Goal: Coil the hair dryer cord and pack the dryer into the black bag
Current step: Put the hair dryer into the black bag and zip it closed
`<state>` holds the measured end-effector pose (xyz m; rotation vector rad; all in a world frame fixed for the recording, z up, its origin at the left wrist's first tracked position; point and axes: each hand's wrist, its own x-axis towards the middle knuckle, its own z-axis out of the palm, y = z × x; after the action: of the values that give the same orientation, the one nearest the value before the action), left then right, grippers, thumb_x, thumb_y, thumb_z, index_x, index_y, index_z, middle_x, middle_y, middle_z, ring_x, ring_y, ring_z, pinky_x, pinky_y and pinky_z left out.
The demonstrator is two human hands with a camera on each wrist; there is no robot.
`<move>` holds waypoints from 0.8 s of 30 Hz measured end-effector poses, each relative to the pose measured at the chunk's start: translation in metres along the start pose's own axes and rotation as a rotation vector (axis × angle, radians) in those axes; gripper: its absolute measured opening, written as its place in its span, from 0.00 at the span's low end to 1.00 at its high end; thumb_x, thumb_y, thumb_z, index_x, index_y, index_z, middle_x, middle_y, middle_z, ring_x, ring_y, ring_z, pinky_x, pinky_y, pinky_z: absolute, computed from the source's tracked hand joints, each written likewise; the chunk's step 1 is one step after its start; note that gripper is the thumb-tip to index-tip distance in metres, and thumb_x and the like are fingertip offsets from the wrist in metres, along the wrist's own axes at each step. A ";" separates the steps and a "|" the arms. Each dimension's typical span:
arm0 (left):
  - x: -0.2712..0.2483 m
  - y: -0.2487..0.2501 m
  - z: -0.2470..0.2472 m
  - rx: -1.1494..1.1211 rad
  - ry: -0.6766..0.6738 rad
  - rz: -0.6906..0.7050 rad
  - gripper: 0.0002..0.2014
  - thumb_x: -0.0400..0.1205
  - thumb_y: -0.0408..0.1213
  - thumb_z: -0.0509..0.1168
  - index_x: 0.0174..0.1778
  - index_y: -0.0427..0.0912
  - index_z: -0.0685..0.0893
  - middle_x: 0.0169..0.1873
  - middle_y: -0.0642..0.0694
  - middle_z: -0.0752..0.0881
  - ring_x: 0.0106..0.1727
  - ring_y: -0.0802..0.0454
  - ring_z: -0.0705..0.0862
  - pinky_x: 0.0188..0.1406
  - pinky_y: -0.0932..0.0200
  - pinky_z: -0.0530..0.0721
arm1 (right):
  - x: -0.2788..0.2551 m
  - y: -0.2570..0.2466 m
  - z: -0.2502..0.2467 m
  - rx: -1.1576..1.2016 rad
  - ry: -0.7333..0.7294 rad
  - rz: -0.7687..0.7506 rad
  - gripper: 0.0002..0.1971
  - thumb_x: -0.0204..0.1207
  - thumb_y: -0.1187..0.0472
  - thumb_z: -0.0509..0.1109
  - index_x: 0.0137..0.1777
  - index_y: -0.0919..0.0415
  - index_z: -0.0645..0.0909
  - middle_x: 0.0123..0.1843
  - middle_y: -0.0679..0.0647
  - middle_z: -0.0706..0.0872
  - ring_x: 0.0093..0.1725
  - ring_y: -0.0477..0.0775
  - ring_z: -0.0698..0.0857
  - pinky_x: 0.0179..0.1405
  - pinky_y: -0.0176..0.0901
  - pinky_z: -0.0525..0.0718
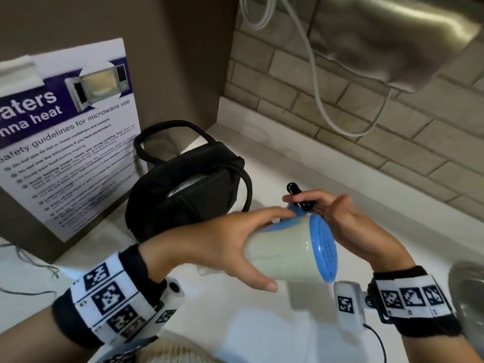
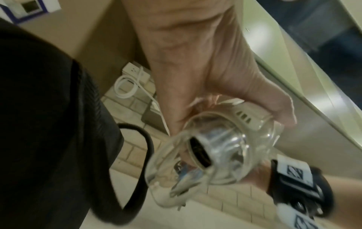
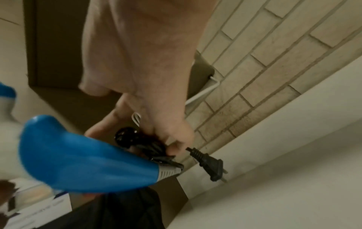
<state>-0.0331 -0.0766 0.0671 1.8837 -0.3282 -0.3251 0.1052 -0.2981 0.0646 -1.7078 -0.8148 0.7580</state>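
The hair dryer (image 1: 285,255) has a white barrel, a blue rear grille and a blue handle (image 3: 78,162). My left hand (image 1: 277,248) grips the barrel from the side above the counter; the left wrist view looks into its nozzle (image 2: 225,144). My right hand (image 1: 314,203) pinches the bundled black cord (image 1: 296,191) against the end of the handle. In the right wrist view the plug (image 3: 211,167) hangs free below the fingers (image 3: 176,145). The black bag (image 1: 199,200) lies just left of the hands, its zip partly open with silver lining showing.
A microwave safety sign (image 1: 68,132) stands behind the bag. A white cable (image 1: 314,87) loops down the tiled wall. A steel sink (image 1: 468,297) lies at the right edge. The white counter (image 1: 262,323) runs under the hands.
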 end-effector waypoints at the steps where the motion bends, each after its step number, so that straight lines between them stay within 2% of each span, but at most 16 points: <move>1: -0.002 0.004 -0.007 -0.045 0.014 0.013 0.43 0.64 0.38 0.82 0.71 0.66 0.68 0.63 0.64 0.79 0.65 0.64 0.79 0.65 0.60 0.80 | -0.004 -0.010 0.002 -0.056 -0.053 0.004 0.27 0.76 0.39 0.65 0.69 0.55 0.79 0.73 0.55 0.78 0.75 0.56 0.74 0.74 0.55 0.71; 2: -0.005 0.008 -0.013 -0.095 0.022 0.028 0.44 0.64 0.37 0.82 0.73 0.62 0.68 0.64 0.62 0.79 0.67 0.62 0.79 0.67 0.57 0.79 | -0.005 -0.021 0.004 -0.109 -0.085 0.023 0.24 0.73 0.46 0.72 0.69 0.51 0.78 0.72 0.50 0.79 0.73 0.52 0.76 0.72 0.51 0.75; 3: -0.007 0.012 -0.019 -0.144 0.024 0.047 0.44 0.64 0.36 0.82 0.73 0.60 0.69 0.65 0.58 0.80 0.68 0.59 0.79 0.68 0.52 0.79 | -0.006 -0.030 0.007 -0.174 -0.096 0.039 0.27 0.69 0.50 0.78 0.69 0.45 0.78 0.68 0.46 0.81 0.69 0.48 0.79 0.67 0.43 0.78; 4: -0.009 0.016 -0.025 -0.183 0.024 0.067 0.43 0.63 0.36 0.81 0.73 0.59 0.70 0.65 0.56 0.81 0.68 0.56 0.80 0.68 0.50 0.79 | -0.005 -0.038 0.010 -0.254 -0.101 0.037 0.30 0.65 0.51 0.80 0.68 0.40 0.77 0.65 0.44 0.83 0.65 0.47 0.80 0.62 0.37 0.80; 5: -0.011 0.019 -0.029 -0.211 0.022 0.088 0.42 0.63 0.37 0.81 0.72 0.60 0.71 0.65 0.55 0.82 0.68 0.55 0.80 0.66 0.50 0.80 | -0.004 -0.044 0.014 -0.363 -0.080 0.020 0.31 0.64 0.53 0.80 0.68 0.39 0.77 0.64 0.46 0.83 0.64 0.50 0.80 0.58 0.37 0.81; 8: -0.014 0.021 -0.038 -0.299 0.018 0.146 0.39 0.61 0.37 0.80 0.68 0.62 0.75 0.63 0.55 0.83 0.65 0.56 0.82 0.61 0.57 0.80 | 0.008 -0.059 0.031 -0.582 0.068 -0.085 0.20 0.67 0.60 0.68 0.61 0.53 0.82 0.55 0.59 0.84 0.58 0.55 0.80 0.51 0.46 0.83; 9: -0.014 0.021 -0.041 -0.333 0.022 0.165 0.40 0.60 0.38 0.81 0.68 0.62 0.75 0.63 0.55 0.84 0.66 0.56 0.82 0.60 0.58 0.80 | 0.012 -0.063 0.035 -0.574 0.104 -0.110 0.17 0.67 0.59 0.66 0.56 0.49 0.83 0.50 0.58 0.84 0.52 0.53 0.81 0.45 0.47 0.82; 11: -0.017 0.018 -0.047 -0.409 0.048 0.222 0.41 0.59 0.44 0.83 0.68 0.60 0.76 0.63 0.54 0.83 0.66 0.56 0.81 0.60 0.61 0.80 | 0.018 -0.067 0.039 -0.533 0.134 -0.138 0.13 0.67 0.53 0.64 0.46 0.32 0.80 0.42 0.50 0.81 0.40 0.47 0.78 0.38 0.42 0.76; 12: -0.020 0.016 -0.052 -0.448 0.082 0.251 0.40 0.58 0.48 0.83 0.68 0.58 0.77 0.63 0.54 0.84 0.66 0.56 0.81 0.60 0.62 0.80 | 0.021 -0.068 0.039 -0.549 0.145 -0.152 0.13 0.66 0.50 0.64 0.45 0.26 0.77 0.41 0.48 0.80 0.40 0.46 0.77 0.39 0.40 0.76; 14: -0.024 0.011 -0.061 -0.514 0.192 0.299 0.39 0.56 0.55 0.82 0.64 0.56 0.81 0.60 0.53 0.86 0.63 0.55 0.82 0.60 0.62 0.80 | 0.024 -0.073 0.038 -0.609 0.194 -0.178 0.15 0.65 0.46 0.64 0.48 0.22 0.73 0.46 0.43 0.81 0.46 0.47 0.78 0.45 0.38 0.76; 16: -0.028 0.003 -0.071 -0.548 0.379 0.328 0.32 0.60 0.52 0.81 0.61 0.50 0.83 0.53 0.51 0.89 0.57 0.54 0.85 0.58 0.61 0.82 | 0.032 -0.082 0.040 -0.596 0.247 -0.223 0.13 0.65 0.46 0.62 0.45 0.23 0.73 0.41 0.37 0.79 0.43 0.47 0.75 0.43 0.37 0.72; 18: -0.031 -0.007 -0.080 -0.452 0.686 0.300 0.17 0.74 0.45 0.71 0.57 0.44 0.82 0.44 0.51 0.90 0.50 0.57 0.87 0.54 0.62 0.84 | 0.042 -0.089 0.042 -0.602 0.317 -0.293 0.09 0.66 0.48 0.62 0.44 0.30 0.74 0.39 0.36 0.77 0.42 0.52 0.73 0.43 0.42 0.71; 20: -0.033 -0.025 -0.087 -0.206 0.971 0.207 0.12 0.78 0.48 0.64 0.53 0.47 0.82 0.43 0.54 0.89 0.49 0.61 0.87 0.53 0.62 0.83 | 0.056 -0.091 0.042 -0.698 0.414 -0.348 0.09 0.67 0.46 0.62 0.47 0.39 0.75 0.43 0.39 0.79 0.46 0.53 0.72 0.46 0.48 0.72; 22: -0.035 -0.046 -0.092 0.079 1.063 0.089 0.10 0.78 0.47 0.68 0.53 0.50 0.82 0.49 0.54 0.87 0.51 0.61 0.84 0.53 0.67 0.82 | 0.070 -0.091 0.046 -0.819 0.508 -0.341 0.19 0.67 0.41 0.62 0.55 0.48 0.78 0.50 0.52 0.80 0.52 0.50 0.71 0.55 0.54 0.74; 24: -0.037 -0.067 -0.095 0.345 1.032 -0.049 0.15 0.76 0.40 0.71 0.58 0.46 0.82 0.53 0.51 0.83 0.52 0.58 0.80 0.49 0.77 0.74 | 0.082 -0.089 0.058 -0.954 0.549 -0.351 0.24 0.67 0.38 0.62 0.60 0.48 0.77 0.53 0.55 0.78 0.54 0.51 0.71 0.60 0.58 0.72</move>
<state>-0.0269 0.0413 0.0373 2.1302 0.3873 0.7142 0.0915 -0.1808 0.1279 -2.3307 -1.1122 -0.4347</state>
